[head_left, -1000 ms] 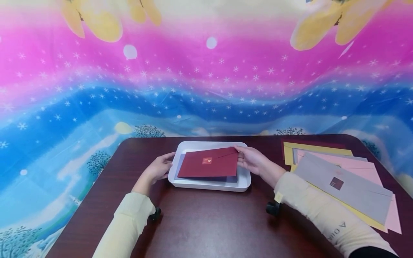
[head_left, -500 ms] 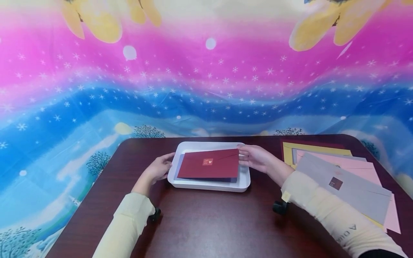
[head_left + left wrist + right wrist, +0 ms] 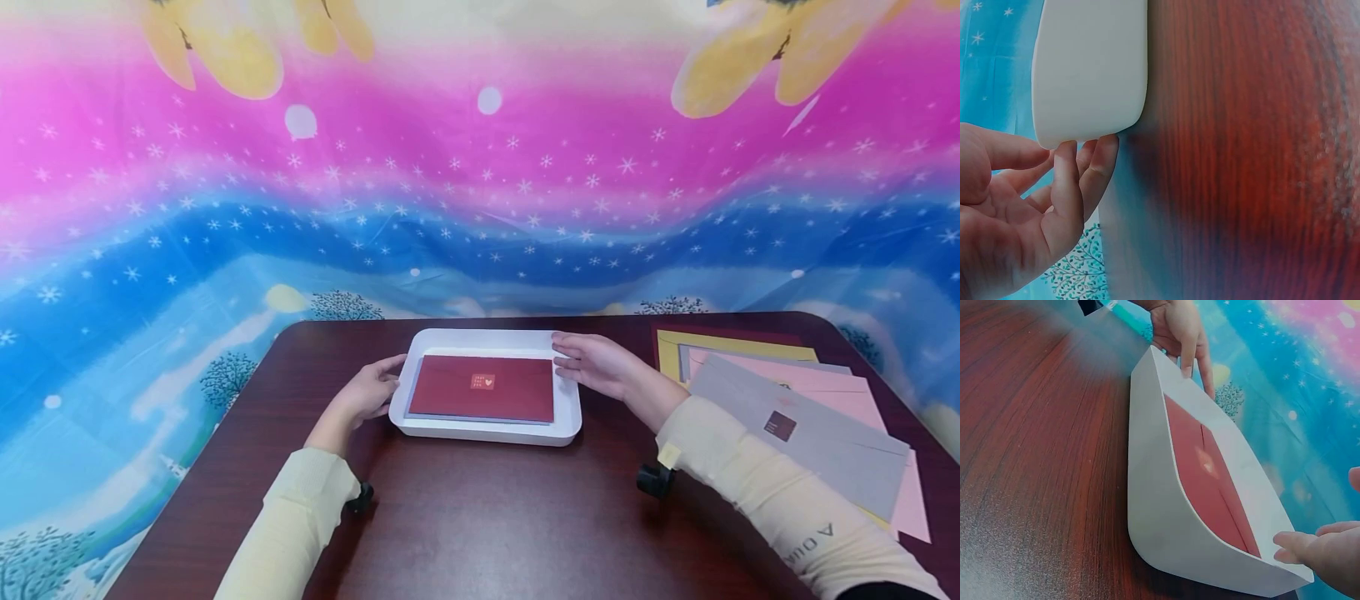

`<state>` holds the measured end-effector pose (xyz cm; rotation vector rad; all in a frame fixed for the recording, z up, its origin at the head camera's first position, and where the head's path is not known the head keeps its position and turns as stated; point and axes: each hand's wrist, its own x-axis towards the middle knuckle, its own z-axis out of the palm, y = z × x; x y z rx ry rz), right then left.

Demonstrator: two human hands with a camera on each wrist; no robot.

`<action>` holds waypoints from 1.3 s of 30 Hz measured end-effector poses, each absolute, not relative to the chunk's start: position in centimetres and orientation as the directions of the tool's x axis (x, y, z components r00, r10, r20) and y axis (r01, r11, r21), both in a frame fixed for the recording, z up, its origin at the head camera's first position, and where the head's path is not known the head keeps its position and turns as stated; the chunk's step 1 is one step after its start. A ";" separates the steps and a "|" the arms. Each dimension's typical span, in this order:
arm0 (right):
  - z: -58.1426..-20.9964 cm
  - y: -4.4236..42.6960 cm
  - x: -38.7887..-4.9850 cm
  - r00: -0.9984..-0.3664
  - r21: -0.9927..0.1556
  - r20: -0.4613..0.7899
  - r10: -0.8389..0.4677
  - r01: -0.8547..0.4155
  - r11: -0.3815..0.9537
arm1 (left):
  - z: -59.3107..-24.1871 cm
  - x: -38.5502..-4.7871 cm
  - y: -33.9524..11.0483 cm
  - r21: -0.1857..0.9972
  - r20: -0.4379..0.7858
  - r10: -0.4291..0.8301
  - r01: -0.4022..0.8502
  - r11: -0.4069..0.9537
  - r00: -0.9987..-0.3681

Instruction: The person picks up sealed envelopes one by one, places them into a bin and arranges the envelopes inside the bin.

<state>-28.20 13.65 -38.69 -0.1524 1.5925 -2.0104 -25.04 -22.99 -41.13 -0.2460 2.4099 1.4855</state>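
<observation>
A dark red envelope (image 3: 517, 392) with a small heart label lies flat in the white tray (image 3: 487, 433), on top of a grey-blue envelope whose left edge peeks out. My left hand (image 3: 365, 392) touches the tray's left end. In the left wrist view, fingertips of the left hand (image 3: 1035, 206) rest against the outside of the white wall. My right hand (image 3: 600, 367) is at the tray's right rim, apart from the red envelope, with extended fingers. In the right wrist view, fingertips of the right hand (image 3: 1322, 550) reach over the rim.
At the table's right lies a fanned pile of envelopes: a grey one (image 3: 817, 442) on top, pink (image 3: 832, 387), yellow (image 3: 735, 342) and dark red ones beneath. The dark wooden table (image 3: 480, 517) meets a printed snowflake curtain (image 3: 480, 233) behind.
The right hand has let go of the red envelope and moved slightly right. The envelope's raised right end has dropped flat into the tray. The left hand has stayed put.
</observation>
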 end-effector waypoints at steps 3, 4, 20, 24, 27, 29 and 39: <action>-38.7 13.7 -28.2 -0.827 -0.924 -0.252 -0.503 0.360 -0.129 | -41.2 -25.1 -23.0 0.839 -0.344 0.008 -0.304 0.451 -0.939; -38.7 13.7 -28.2 -0.825 -0.925 -0.252 -0.505 0.359 -0.125 | -41.2 -25.1 -23.0 0.839 -0.346 0.006 -0.306 0.451 -0.938; -37.3 14.5 -28.2 -0.803 -0.958 -0.200 -0.562 0.281 -0.060 | -41.2 -25.1 -23.1 0.834 -0.351 0.011 -0.307 0.457 -0.936; -36.6 15.1 -27.9 -0.794 -0.970 -0.185 -0.579 0.244 -0.024 | -41.2 -25.1 -23.1 0.834 -0.341 0.019 -0.294 0.466 -0.940; -36.0 15.7 -27.6 -0.788 -0.980 -0.161 -0.594 0.201 -0.001 | -41.1 -25.1 -23.1 0.834 -0.339 0.022 -0.289 0.471 -0.941; -35.6 16.2 -27.4 -0.791 -0.983 -0.147 -0.594 0.183 -0.001 | -41.0 -25.1 -23.0 0.834 -0.337 0.021 -0.289 0.470 -0.941; -34.1 18.7 -26.8 -0.805 -0.995 -0.093 -0.585 0.091 0.033 | -41.2 -25.1 -23.1 0.837 -0.335 0.024 -0.286 0.466 -0.942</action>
